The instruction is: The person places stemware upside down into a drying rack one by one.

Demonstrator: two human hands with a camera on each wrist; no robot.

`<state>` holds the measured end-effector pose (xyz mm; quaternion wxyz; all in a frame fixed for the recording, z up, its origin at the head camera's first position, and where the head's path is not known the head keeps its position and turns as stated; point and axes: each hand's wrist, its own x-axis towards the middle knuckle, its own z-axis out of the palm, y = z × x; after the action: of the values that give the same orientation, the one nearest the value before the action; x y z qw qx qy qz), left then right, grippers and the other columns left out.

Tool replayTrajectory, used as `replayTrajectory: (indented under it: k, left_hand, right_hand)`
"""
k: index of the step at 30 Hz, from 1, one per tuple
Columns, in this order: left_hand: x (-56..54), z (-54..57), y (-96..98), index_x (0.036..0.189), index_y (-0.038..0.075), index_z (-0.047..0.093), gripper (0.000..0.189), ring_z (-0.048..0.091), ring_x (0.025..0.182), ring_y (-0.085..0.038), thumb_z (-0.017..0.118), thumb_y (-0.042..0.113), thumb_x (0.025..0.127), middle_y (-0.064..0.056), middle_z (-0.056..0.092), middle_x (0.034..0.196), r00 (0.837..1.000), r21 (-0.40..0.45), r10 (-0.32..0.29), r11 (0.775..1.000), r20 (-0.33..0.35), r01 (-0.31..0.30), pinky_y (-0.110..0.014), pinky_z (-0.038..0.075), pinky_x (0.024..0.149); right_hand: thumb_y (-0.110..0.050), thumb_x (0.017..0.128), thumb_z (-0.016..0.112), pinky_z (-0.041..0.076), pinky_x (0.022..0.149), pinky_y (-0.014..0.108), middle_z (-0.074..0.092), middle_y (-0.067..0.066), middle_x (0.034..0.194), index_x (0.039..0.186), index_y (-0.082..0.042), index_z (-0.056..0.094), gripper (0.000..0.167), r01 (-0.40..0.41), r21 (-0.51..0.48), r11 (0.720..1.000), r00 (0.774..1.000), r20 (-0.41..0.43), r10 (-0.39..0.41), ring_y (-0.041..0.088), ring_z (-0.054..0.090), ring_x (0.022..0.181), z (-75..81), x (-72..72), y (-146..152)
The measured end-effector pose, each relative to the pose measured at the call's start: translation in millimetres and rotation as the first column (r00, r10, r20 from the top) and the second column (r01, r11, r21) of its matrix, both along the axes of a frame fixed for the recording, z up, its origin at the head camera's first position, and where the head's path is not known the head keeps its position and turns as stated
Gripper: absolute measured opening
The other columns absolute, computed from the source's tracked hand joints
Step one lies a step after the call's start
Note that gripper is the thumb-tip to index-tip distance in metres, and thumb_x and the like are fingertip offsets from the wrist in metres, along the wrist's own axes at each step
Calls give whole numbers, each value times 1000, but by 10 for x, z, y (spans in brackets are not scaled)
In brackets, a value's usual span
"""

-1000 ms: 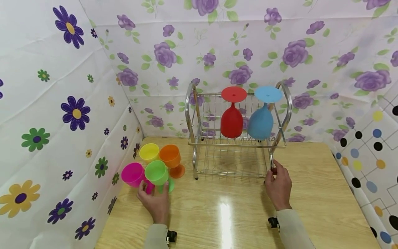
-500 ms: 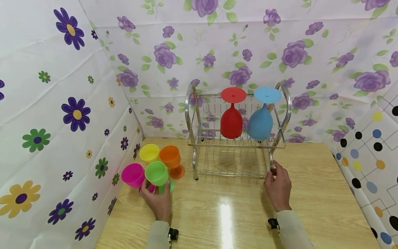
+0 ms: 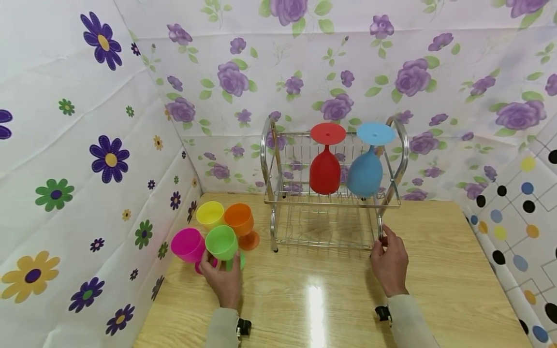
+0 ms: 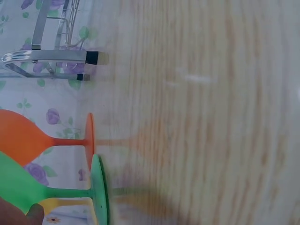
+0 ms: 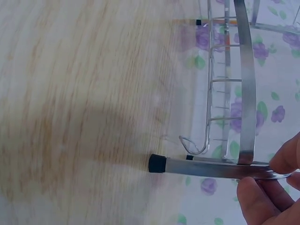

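Note:
My left hand (image 3: 224, 282) holds the bowl of a green plastic goblet (image 3: 221, 243) between thumb and fingers. In the left wrist view the foot of this green goblet (image 4: 98, 190) is at the tabletop. Close around it stand a pink goblet (image 3: 187, 245), a yellow goblet (image 3: 210, 213) and an orange goblet (image 3: 239, 220), all mouth up. With thumb and fingers my right hand (image 3: 390, 265) grips the right front leg of a two-tier metal dish rack (image 3: 330, 205). On its upper tier a red goblet (image 3: 325, 171) and a blue goblet (image 3: 365, 171) sit upside down.
The rack stands on a wooden table (image 3: 296, 299) near a flowered back wall covering (image 3: 304, 58). A patterned side covering (image 3: 109, 203) rises close to the goblets on the left. Another dotted covering (image 3: 518, 232) borders the table on the right.
My left hand has shifted slightly right and its fingers have come up around the green goblet's bowl. The right hand keeps its grip on the rack leg.

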<state>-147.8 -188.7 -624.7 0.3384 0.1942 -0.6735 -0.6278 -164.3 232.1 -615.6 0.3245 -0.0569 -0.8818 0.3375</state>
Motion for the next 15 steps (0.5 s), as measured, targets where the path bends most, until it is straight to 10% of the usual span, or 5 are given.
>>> replayTrajectory:
  k: [15]
  left_hand:
    - [319, 386, 166, 155, 16, 42, 88, 45, 133, -21, 91, 3, 82, -5, 43, 144, 985, -71, -158, 986, -68, 153, -16, 52, 105]
  right_hand:
    - [-1, 98, 69, 64, 70, 49, 64, 21, 106, 148, -3, 59, 52, -24, 23, 999, 1000, -4, 24, 34, 70, 91, 10, 35, 15]
